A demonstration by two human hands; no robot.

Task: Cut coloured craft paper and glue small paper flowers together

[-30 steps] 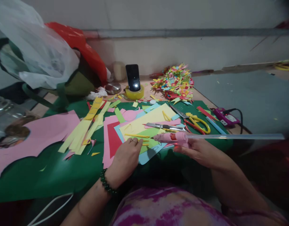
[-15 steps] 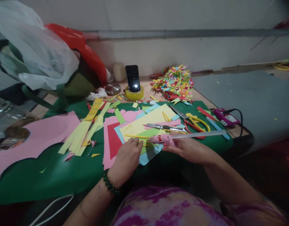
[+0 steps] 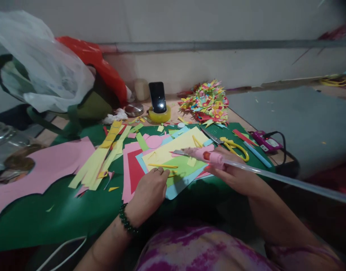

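Currently, right hand [image 3: 232,174] gripping pink glue gun [image 3: 200,154], left hand [image 3: 150,189] over paper sheets [image 3: 166,149], pinch unclear

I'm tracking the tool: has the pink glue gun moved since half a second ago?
Yes. The pink glue gun has shifted up the picture against the utility knife, and now hides most of it.

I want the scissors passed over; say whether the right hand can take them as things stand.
Probably not without freeing itself first: the right hand looks near the scissors, but it is taken up holding the glue gun.
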